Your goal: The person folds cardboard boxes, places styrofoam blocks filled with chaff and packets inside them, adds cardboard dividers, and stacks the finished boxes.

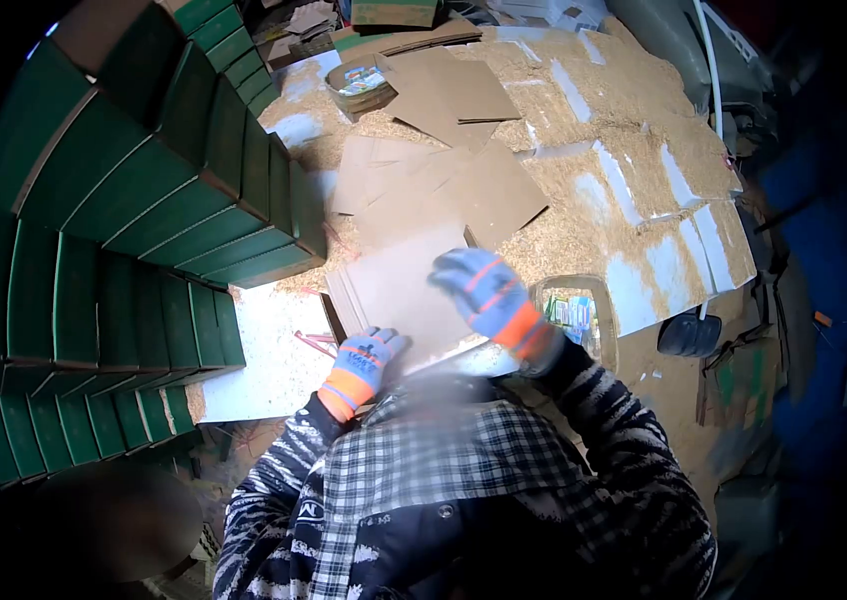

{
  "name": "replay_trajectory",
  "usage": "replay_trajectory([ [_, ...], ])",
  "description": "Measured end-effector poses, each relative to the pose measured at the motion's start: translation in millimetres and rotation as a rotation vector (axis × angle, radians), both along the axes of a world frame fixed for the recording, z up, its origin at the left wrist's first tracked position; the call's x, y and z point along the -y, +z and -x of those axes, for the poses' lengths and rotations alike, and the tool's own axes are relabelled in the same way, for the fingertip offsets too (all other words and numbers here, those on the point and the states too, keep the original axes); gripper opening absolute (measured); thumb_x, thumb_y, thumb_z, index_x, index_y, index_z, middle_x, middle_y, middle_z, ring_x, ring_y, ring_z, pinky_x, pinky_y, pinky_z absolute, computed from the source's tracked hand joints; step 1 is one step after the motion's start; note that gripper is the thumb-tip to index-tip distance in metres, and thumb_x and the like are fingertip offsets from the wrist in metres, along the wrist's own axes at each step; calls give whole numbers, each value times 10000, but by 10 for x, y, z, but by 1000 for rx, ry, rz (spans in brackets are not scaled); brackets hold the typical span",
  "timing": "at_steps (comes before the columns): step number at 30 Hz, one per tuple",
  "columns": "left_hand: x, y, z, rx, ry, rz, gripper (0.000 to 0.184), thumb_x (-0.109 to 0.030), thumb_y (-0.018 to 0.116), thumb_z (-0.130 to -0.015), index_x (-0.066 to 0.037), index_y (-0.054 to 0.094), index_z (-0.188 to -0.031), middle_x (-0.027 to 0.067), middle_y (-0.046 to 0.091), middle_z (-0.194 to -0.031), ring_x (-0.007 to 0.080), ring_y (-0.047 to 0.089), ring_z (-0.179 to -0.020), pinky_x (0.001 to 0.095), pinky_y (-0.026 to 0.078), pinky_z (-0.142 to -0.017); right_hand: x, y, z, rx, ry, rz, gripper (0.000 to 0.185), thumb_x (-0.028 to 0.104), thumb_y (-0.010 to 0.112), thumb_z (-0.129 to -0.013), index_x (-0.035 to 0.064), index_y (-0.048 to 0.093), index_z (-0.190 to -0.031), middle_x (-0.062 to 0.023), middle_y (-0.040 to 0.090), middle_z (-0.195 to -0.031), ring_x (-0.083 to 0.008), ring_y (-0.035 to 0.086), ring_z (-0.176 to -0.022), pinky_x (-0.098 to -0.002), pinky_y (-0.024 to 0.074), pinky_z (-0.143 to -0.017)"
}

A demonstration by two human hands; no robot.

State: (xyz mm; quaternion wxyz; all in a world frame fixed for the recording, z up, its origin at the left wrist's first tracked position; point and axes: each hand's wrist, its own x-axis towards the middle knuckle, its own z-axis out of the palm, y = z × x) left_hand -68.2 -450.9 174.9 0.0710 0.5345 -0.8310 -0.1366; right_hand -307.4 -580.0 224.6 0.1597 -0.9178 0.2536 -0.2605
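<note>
A stack of flat cardboard pieces (pixel 407 285) lies on the work surface in front of my body. My left hand (pixel 362 362), in a blue and orange glove, rests at the stack's near left edge; its fingers lie flat, extended over the cardboard. Above the right side of the stack is my right hand (pixel 487 297), gloved the same way and smeared by motion, so its fingers and anything between them are unclear. Just right of it sits an open container (pixel 599 290) with small colourful packets (pixel 572 312). Pinkish-red strips (pixel 316 342) lie left of the stack.
Green boxes (pixel 159 190) are piled high on the left. More flat cardboard (pixel 439 190) lies beyond the stack. A second container (pixel 362 98) with packets stands farther back. Shavings and white panels (pixel 644 285) cover the right side. A dark blurred shape shows at lower left.
</note>
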Motion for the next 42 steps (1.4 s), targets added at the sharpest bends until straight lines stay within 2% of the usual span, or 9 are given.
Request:
replay_trajectory([
  [6, -52, -74, -158, -348, -107, -190, 393, -185, 596, -891, -117, 615, -1277, 156, 636, -1246, 354, 594, -1147, 429, 476, -978, -15, -952, -273, -663, 134, -107, 414, 59, 573, -828, 190, 654, -1212, -87, 499, -1433, -296, 493, -1292, -396, 401, -1079],
  [10, -205, 9, -410, -778, 497, 284, 510, 45, 508, -858, -30, 540, -1362, 153, 562, -1349, 285, 537, -1232, 372, 409, -1068, 103, -808, -19, -193, 109, -270, 542, -32, 526, -797, 151, 606, -1301, -102, 421, -1512, -302, 437, -1358, -388, 361, -1126],
  [15, -429, -862, -754, -1480, 906, -488, 604, -66, 616, -924, -33, 383, -1480, 85, 570, -1289, 157, 560, -1071, 283, 475, -925, 336, -895, 448, 899, -234, -1000, 637, -92, 447, -828, 56, 446, -1448, -181, 405, -1510, -341, 449, -1359, -388, 355, -1130],
  [16, -448, -1149, -722, -1592, 851, -679, 593, -114, 651, -930, -34, 401, -1462, 74, 591, -1245, 151, 571, -1035, 281, 490, -885, 369, -1068, 552, 543, -107, -736, 611, -48, 493, -843, 49, 449, -1444, -175, 431, -1490, -331, 456, -1353, -387, 362, -1126],
  [19, -158, -1308, -213, -1323, 762, -302, 487, -160, 707, -897, -28, 485, -1310, 80, 639, -1131, 163, 599, -984, 310, 506, -845, 655, -2145, 955, -199, 209, -50, 599, 217, 603, -943, 5, 403, -1467, -161, 458, -1481, -281, 459, -1355, -371, 367, -1115],
  [23, -137, -1316, -176, -1171, 790, -194, 571, -208, 750, -868, -20, 482, -1336, 90, 640, -1180, 162, 594, -1041, 309, 498, -883, 387, -1494, 608, 33, 16, -1007, 746, 426, 550, -991, -9, 265, -1527, -198, 380, -1533, -299, 396, -1400, -363, 335, -1131],
  [34, -286, -1802, -559, -1260, 750, -282, 508, -279, 672, -949, -13, 507, -1349, 70, 629, -1232, 153, 577, -1067, 299, 474, -919, -17, -1186, 186, 346, -43, -1171, 1112, 445, 782, -786, 18, 115, -1566, -173, 176, -1624, -273, 164, -1505, -360, 193, -1210],
  [38, -263, -2518, -713, -1304, 906, -181, 477, -336, 522, -1035, -21, 468, -1389, 94, 588, -1274, 174, 568, -1070, 310, 483, -903, 19, -1669, -17, 446, -193, -993, 1181, 445, 856, -682, 28, 178, -1555, -173, 233, -1598, -292, 221, -1483, -383, 228, -1201],
  [42, -169, -1804, -413, -1476, 848, -367, 472, -343, 485, -1050, -36, 436, -1404, 96, 593, -1199, 198, 573, -1009, 314, 493, -856, -39, -1669, 38, 439, -366, -1004, 1144, 297, 892, -669, 41, 212, -1553, -177, 344, -1534, -292, 396, -1369, -397, 375, -1108],
])
